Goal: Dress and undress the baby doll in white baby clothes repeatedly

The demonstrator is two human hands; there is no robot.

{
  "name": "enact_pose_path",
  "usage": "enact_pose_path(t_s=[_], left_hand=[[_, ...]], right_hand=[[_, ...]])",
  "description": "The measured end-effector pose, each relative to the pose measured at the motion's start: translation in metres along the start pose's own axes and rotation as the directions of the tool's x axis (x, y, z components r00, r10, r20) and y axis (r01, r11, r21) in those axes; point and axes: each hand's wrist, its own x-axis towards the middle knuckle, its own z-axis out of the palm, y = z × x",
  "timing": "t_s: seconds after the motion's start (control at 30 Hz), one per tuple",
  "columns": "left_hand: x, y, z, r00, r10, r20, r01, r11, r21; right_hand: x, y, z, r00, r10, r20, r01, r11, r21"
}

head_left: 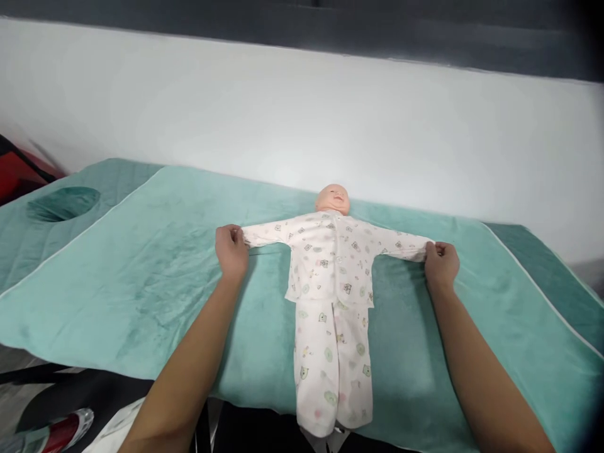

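A baby doll [333,200] lies on its back on a teal blanket [155,283], head toward the wall. It wears a white printed top [330,255] and matching trousers [333,358], with both sleeves stretched straight out to the sides. My left hand [231,251] is closed on the cuff of the sleeve on the left side of the view. My right hand [441,263] is closed on the cuff of the other sleeve. The trouser legs hang over the bed's near edge.
The blanket covers a teal massage bed [552,270] with a face hole [63,202] at its left end. A white wall [302,119] runs close behind. A red and black object [19,173] sits at far left. Dark floor and a red-and-silver item [70,428] lie below the near edge.
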Motion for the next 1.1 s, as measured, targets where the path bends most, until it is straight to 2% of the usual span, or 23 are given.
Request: enact_pose_path(t_s=[0.07, 0.13, 0.17, 0.23, 0.27, 0.33, 0.37, 0.4, 0.47, 0.57, 0.63, 0.73, 0.8, 0.9, 0.93, 1.0, 1.1], left_hand=[[-0.002, 0.000, -0.001, 0.994, 0.099, -0.044, -0.095, 0.993, 0.076], [-0.008, 0.002, -0.003, 0.977, 0.208, -0.055, -0.199, 0.970, 0.138], [-0.012, 0.004, -0.004, 0.965, 0.261, -0.032, -0.253, 0.955, 0.154], [-0.021, 0.009, -0.004, 0.929, 0.358, 0.090, -0.369, 0.916, 0.157], [-0.025, 0.012, -0.004, 0.909, 0.380, 0.170, -0.405, 0.901, 0.155], [-0.033, 0.016, -0.004, 0.889, 0.346, 0.300, -0.413, 0.889, 0.197], [-0.035, 0.018, -0.004, 0.892, 0.306, 0.332, -0.394, 0.887, 0.240], [-0.037, 0.019, -0.004, 0.903, 0.265, 0.338, -0.367, 0.884, 0.288], [-0.040, 0.020, -0.004, 0.931, 0.211, 0.298, -0.315, 0.878, 0.361], [-0.041, 0.021, -0.005, 0.951, 0.194, 0.242, -0.282, 0.866, 0.413], [-0.041, 0.022, -0.005, 0.954, 0.191, 0.232, -0.276, 0.862, 0.425], [-0.037, 0.020, -0.003, 0.965, 0.148, 0.218, -0.226, 0.890, 0.396], [-0.033, 0.018, -0.002, 0.977, 0.096, 0.190, -0.160, 0.920, 0.358], [-0.028, 0.015, -0.002, 0.986, 0.061, 0.153, -0.109, 0.936, 0.333], [-0.028, 0.014, -0.001, 0.987, 0.061, 0.148, -0.109, 0.936, 0.335], [-0.027, 0.013, 0.000, 0.988, 0.059, 0.142, -0.104, 0.936, 0.335], [-0.027, 0.011, 0.003, 0.988, 0.057, 0.140, -0.102, 0.935, 0.340]], right_hand=[[-0.006, -0.007, -0.003, 0.996, -0.090, -0.028, 0.089, 0.995, -0.043], [-0.017, -0.016, -0.007, 0.967, -0.250, -0.052, 0.245, 0.966, -0.077], [-0.025, -0.022, -0.008, 0.939, -0.342, -0.041, 0.338, 0.937, -0.084], [-0.042, -0.033, -0.008, 0.857, -0.513, 0.048, 0.515, 0.856, -0.052], [-0.051, -0.038, -0.007, 0.808, -0.577, 0.118, 0.583, 0.812, -0.018], [-0.068, -0.045, -0.004, 0.711, -0.651, 0.266, 0.666, 0.745, 0.043], [-0.074, -0.047, -0.003, 0.676, -0.662, 0.322, 0.684, 0.727, 0.057], [-0.079, -0.047, -0.003, 0.661, -0.660, 0.356, 0.690, 0.722, 0.057], [-0.085, -0.047, -0.003, 0.686, -0.637, 0.353, 0.668, 0.743, 0.044], [-0.089, -0.053, -0.005, 0.744, -0.614, 0.263, 0.612, 0.784, 0.101], [-0.092, -0.068, -0.003, 0.735, -0.628, 0.256, 0.594, 0.778, 0.205], [-0.095, -0.106, 0.010, 0.708, -0.639, 0.300, 0.538, 0.764, 0.358], [-0.093, -0.138, 0.022, 0.695, -0.637, 0.335, 0.504, 0.763, 0.406], [-0.087, -0.177, 0.039, 0.633, -0.658, 0.407, 0.525, 0.752, 0.400], [-0.085, -0.186, 0.043, 0.629, -0.657, 0.416, 0.535, 0.754, 0.381], [-0.084, -0.195, 0.048, 0.648, -0.644, 0.407, 0.540, 0.765, 0.351], [-0.086, -0.194, 0.052, 0.666, -0.639, 0.386, 0.508, 0.767, 0.392]])
